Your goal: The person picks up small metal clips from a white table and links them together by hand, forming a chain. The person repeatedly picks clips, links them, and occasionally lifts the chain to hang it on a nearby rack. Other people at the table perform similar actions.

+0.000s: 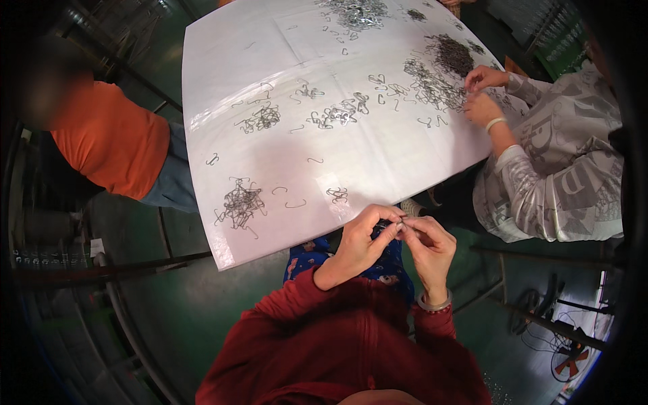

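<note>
Your left hand (pixel 360 244) and right hand (pixel 430 251) meet at the fingertips just off the near edge of the white-covered table (pixel 260 244), each pinching a small metal piece (pixel 402 221) between thumb and forefinger; the fingers hide so much of it that you cannot tell its shape or long axis. What counts is the side: on the table, close to that near edge, a small cluster of wire hooks (pixel 337 195) lies ahead and to the left of your grip, so your left hand is the nearer one. Farther left, by the table's near left corner, sits a tangled pile of S-hooks (pixel 241 205), its pieces pointing every way. Deeper onto the table, a single loose S-hook (pixel 315 160) lies with its long axis roughly sideways. Around the table's middle are two scattered groups of hooks, and at its right side a co-worker's hands (pixel 482 108) are beside a spread of hooks (pixel 432 84). By the table's far edge lies a shiny heap of metal pieces (pixel 354 12).
</note>
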The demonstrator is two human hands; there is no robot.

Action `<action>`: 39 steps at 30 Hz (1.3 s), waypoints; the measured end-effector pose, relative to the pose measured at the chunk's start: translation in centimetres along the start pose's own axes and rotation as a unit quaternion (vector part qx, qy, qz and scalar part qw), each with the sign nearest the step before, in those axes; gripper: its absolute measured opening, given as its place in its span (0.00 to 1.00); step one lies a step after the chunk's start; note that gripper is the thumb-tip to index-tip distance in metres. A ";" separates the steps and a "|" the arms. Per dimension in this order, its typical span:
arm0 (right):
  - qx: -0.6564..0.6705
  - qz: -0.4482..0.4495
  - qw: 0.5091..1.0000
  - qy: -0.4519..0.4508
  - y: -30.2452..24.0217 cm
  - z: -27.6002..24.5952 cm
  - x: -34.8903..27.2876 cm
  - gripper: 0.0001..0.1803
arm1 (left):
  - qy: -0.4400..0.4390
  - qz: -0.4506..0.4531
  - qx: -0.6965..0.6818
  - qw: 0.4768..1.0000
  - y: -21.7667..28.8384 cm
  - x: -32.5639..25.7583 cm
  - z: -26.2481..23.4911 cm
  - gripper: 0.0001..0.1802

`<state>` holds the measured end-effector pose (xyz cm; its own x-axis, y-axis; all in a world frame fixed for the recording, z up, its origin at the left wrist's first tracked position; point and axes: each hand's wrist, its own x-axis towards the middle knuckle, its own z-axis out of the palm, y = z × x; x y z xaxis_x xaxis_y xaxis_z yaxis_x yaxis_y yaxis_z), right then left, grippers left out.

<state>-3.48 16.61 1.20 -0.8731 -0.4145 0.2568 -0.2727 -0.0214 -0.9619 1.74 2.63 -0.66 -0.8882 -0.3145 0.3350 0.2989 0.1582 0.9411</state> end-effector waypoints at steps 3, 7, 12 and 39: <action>0.017 0.003 1.000 -0.006 -0.4 -0.7 1.0 0.12 | -0.002 0.046 -0.027 0.999 -0.1 0.2 -0.3 0.07; -0.023 0.082 0.996 -0.023 -0.4 -2.4 7.1 0.10 | -0.022 0.001 -0.035 0.999 0.8 1.6 -0.9 0.08; -0.144 0.042 0.981 -0.123 9.3 4.3 19.4 0.13 | -0.039 -0.004 -0.020 0.999 1.7 2.1 -1.1 0.08; 0.048 0.114 0.978 -0.167 -3.1 -2.3 11.7 0.15 | -0.023 -0.012 -0.035 0.999 1.4 0.0 -0.2 0.08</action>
<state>-13.77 13.94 7.35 -0.7220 -0.6918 0.0058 -0.0338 0.0269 -0.9991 2.20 2.66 0.69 -0.9101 -0.2741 0.3109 0.2995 0.0837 0.9504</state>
